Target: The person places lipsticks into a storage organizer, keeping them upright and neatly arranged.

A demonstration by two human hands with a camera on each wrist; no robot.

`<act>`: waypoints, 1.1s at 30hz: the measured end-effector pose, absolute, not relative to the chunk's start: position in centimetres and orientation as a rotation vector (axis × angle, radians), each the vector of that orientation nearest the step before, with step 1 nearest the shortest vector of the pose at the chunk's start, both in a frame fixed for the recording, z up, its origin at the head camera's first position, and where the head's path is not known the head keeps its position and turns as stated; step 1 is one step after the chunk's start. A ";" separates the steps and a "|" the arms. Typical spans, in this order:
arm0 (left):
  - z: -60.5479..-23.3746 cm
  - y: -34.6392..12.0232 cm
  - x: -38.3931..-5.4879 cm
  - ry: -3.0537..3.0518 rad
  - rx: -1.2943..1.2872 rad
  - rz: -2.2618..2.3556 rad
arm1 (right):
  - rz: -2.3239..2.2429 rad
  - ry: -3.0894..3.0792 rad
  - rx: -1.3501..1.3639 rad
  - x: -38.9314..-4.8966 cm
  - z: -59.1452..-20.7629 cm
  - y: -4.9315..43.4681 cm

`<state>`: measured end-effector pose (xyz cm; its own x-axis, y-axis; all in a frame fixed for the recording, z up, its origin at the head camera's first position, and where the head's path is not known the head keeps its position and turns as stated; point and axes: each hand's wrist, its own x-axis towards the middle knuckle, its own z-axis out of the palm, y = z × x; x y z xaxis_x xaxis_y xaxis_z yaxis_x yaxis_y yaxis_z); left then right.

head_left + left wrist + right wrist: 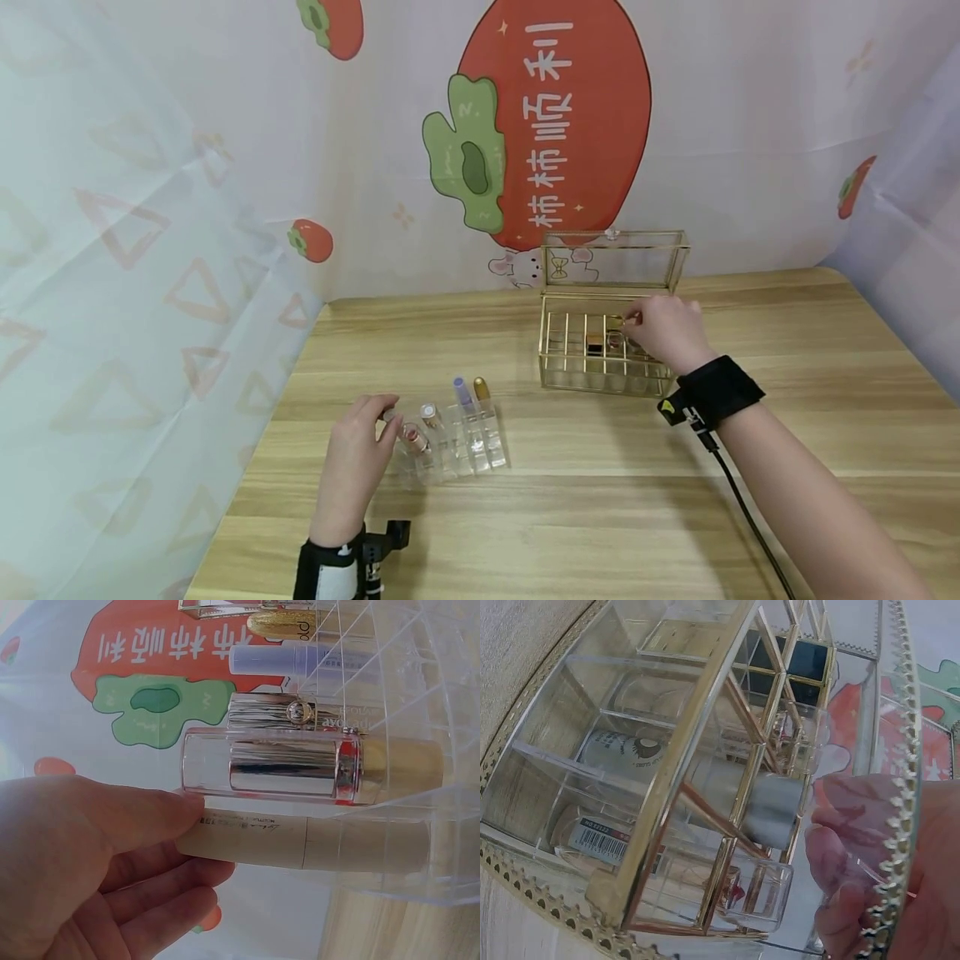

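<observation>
My left hand (354,462) pinches the end of a cream lipstick tube (255,840) between thumb and fingers, while its other end stands in a clear compartment holder (450,479). Next to it in that holder are a clear-capped lipstick (285,766), a silver-capped one (262,710), a lilac tube (462,392) and a gold one (481,388). My right hand (670,332) reaches over a gold-edged glass box (585,385). In the right wrist view, its fingertips are just off a grey-capped tube (776,810), seen partly through glass, with nothing visible between them.
The box's glass lid (615,267) stands raised at its back. Inside are a dark square-capped lipstick (595,343) and a clear-capped one (765,896). A cable (738,492) trails from my right wrist over the wooden table (555,517). Printed cloth (390,125) hangs behind.
</observation>
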<state>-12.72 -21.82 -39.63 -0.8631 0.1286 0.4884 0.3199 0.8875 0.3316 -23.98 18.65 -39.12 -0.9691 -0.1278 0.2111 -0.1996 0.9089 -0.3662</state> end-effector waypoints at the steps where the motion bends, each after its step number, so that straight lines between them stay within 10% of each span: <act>1: -39.6 -21.8 -12.7 -2.587 -0.330 -0.562 | 0.589 -2.886 0.248 -23.9 -39.1 18.7; 33: -36.0 -20.4 -13.0 -2.218 -0.323 -0.832 | 0.866 -2.712 0.521 -19.2 -36.7 12.9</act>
